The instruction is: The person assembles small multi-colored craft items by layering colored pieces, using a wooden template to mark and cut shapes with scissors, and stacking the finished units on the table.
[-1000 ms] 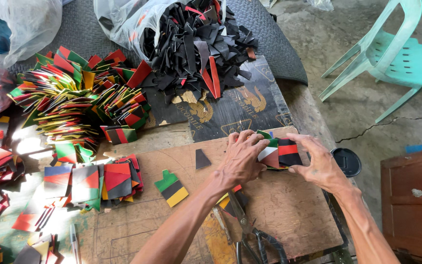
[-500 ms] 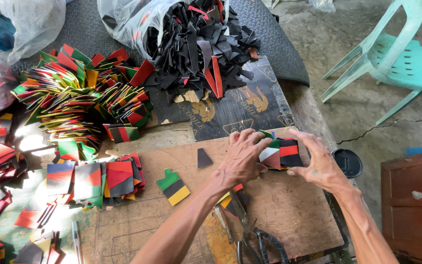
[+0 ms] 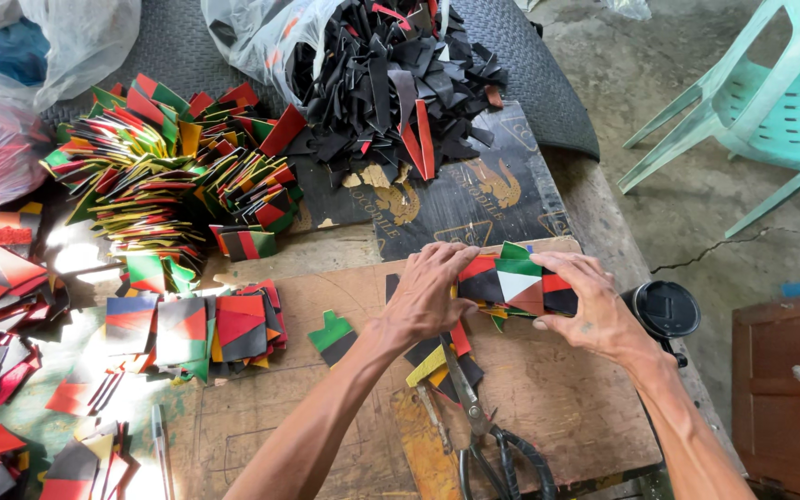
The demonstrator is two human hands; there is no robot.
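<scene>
- The left hand [image 3: 431,294] and the right hand [image 3: 587,306] press in from either side on a small stack of coloured patchwork pieces [image 3: 511,285], fingers curled over its top edges; the stack sits on the wooden board [image 3: 548,407] at the near right of the table [image 3: 594,208].
- To do this squaring-up well, the judgement is that both hands should push evenly toward each other with the stack kept flat on the board, so the edges line up and no piece slips out underneath.
- A few loose scraps, yellow, red and black, lie under and just below the stack; they could get caught into the bundle if they are not kept apart.
- The scissors [image 3: 479,435] lie on the board just below the hands, blades pointing up toward the stack, close enough to be knocked by a wrist.
- A single green-and-black piece [image 3: 333,334] lies to the left of the left hand, apart from the stack.
- Further left are finished squares in a row [image 3: 198,331]; behind them is a fanned heap of coloured strips [image 3: 164,181].
- A plastic bag spilling black strips [image 3: 391,79] lies at the far side, on a dark printed sheet [image 3: 474,199].
- A round black lid [image 3: 665,308] sits just beside the right wrist at the board's edge, and a pale green plastic chair [image 3: 756,106] stands on the floor well apart.
</scene>
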